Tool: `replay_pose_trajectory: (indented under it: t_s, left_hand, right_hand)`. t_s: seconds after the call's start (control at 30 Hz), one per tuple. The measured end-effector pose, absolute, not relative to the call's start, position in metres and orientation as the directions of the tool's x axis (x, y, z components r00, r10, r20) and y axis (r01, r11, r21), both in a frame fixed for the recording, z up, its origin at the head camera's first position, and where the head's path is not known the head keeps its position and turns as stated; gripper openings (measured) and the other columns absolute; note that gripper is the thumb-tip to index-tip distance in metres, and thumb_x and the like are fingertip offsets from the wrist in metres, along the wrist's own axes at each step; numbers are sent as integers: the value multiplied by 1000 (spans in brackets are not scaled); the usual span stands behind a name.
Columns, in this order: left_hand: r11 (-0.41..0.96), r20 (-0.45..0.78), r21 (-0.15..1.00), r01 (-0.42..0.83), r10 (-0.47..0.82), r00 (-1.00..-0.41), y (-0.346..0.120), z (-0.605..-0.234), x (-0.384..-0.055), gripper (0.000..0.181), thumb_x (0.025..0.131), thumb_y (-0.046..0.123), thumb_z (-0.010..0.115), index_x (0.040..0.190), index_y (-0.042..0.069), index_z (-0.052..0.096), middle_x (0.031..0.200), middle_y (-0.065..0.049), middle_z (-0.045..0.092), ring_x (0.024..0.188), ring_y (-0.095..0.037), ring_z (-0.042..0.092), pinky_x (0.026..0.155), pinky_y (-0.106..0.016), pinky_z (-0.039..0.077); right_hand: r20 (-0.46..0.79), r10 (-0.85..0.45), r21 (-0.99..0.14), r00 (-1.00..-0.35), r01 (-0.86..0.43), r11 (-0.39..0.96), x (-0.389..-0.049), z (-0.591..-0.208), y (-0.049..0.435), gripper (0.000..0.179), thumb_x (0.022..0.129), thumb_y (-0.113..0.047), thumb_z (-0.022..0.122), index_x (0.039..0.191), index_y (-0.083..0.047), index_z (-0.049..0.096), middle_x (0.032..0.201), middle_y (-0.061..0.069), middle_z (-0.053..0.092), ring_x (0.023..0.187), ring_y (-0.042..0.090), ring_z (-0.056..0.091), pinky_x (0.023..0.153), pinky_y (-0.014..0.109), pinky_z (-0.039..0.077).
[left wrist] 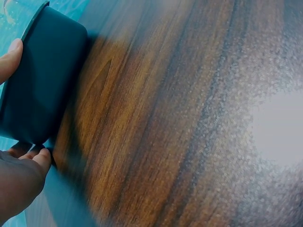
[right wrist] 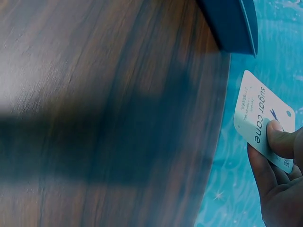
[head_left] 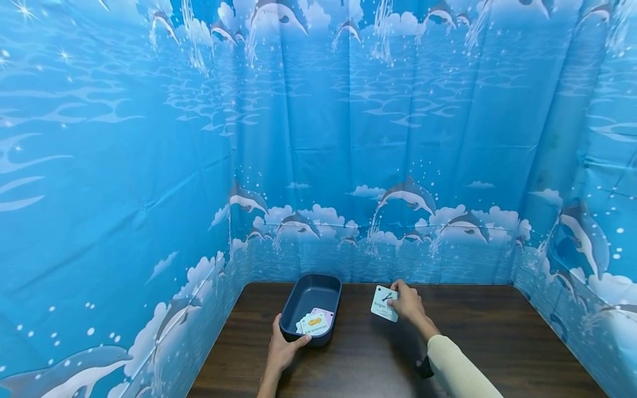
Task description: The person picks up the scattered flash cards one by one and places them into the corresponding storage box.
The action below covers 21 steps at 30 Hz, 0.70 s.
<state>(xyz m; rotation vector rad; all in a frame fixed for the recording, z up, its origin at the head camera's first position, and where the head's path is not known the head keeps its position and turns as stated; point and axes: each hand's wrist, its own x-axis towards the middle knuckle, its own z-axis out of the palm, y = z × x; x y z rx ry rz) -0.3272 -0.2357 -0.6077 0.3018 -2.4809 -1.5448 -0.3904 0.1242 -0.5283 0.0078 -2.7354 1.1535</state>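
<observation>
My left hand grips the near left corner of a dark blue oblong bin, thumb over the rim and fingers at the outer wall. In the left wrist view the bin's wall stands between the thumb and the fingers. Several cards lie in the bin's near end, the top one a persimmon card, with a pink card partly under it. To the right of the bin, my right hand pinches a sugar cane card between thumb and fingers, its printed face showing in the right wrist view.
A dark brown wooden table lies under the bin and hands. Blue dolphin-print curtains enclose its back and sides. A dark band or strap shows at the right wrist, beside a pale yellow sleeve.
</observation>
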Motion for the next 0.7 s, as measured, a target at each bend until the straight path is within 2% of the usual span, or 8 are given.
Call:
replay_pose_trajectory:
  t_s: [0.4, 0.7]
  left_hand:
    - [420, 71, 906, -53, -276, -959, -235, -610, -326, 117, 80, 30, 95, 166, 2, 22, 158, -39, 43, 137, -55, 51, 110, -71, 44]
    - [411, 72, 910, -47, -269, -961, -236, -609, -326, 117, 81, 31, 95, 167, 3, 21, 157, -40, 44, 136, -56, 52, 109, -70, 44]
  right_hand:
    - [213, 10, -701, -977, -146, 698, -387, -532, 97, 26, 91, 0, 81, 106, -7, 60, 93, 15, 73, 75, 24, 68, 63, 37, 55]
    - [207, -12, -707, -978, -158, 690, -386, -529, 83, 25, 93, -1, 80, 107, -8, 61, 94, 15, 73, 74, 22, 67, 62, 34, 53]
